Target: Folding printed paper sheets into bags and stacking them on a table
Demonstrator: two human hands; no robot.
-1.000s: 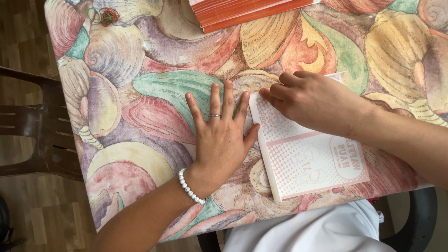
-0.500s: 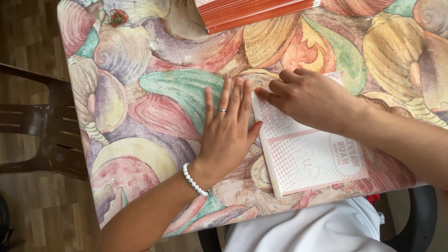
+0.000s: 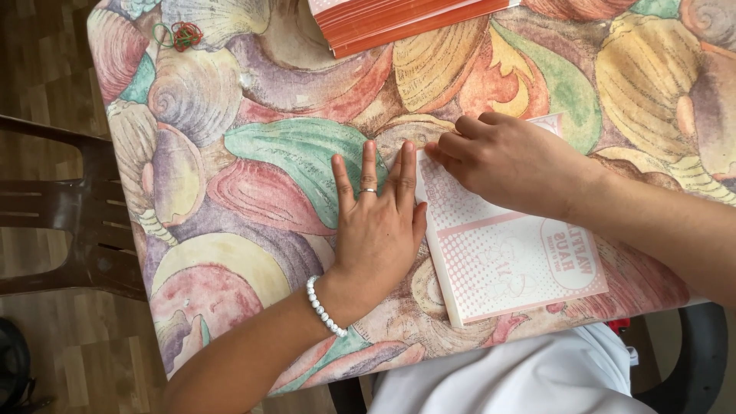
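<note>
While left hand (image 3: 377, 230) lies flat, fingers spread, on table (image 3: 253, 153), right hand (image 3: 510, 161) fingers press booklet (image 3: 506, 253) at its top corner; stack (image 3: 399, 19) beyond looks untouched.

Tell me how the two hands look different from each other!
The left hand lies flat and open, fingers stretched out on the shell-patterned tablecloth; the right hand is curled, fingertips pressing the top corner of the pink-and-white paper sheet. The left hand wears a ring and a white bead bracelet; the right hand shows neither. Both rest at the sheet's edges.
</note>
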